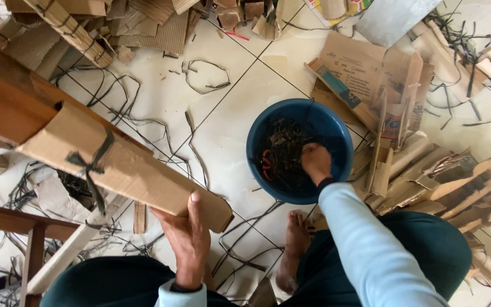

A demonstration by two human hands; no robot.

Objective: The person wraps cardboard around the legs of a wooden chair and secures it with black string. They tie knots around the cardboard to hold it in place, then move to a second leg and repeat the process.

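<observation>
My left hand [186, 241] grips the near end of a long folded cardboard piece [120, 165] tied with a dark strip knotted in a cross. It slants up to the left over the floor. My right hand [316, 162], in a light blue sleeve, reaches down into a blue plastic basin [336, 133] filled with dark strips and scraps, fingers closed among them. A red-handled tool [266, 165] lies inside the basin at its left. My bare foot [294, 241] rests on the tiles just below the basin.
Cardboard offcuts [427, 176] pile up right of the basin, and more corrugated sheets [103, 25] lie at the top. Dark strips [143, 122] trail over the white tiled floor. A brown wooden frame [7, 222] stands at the left.
</observation>
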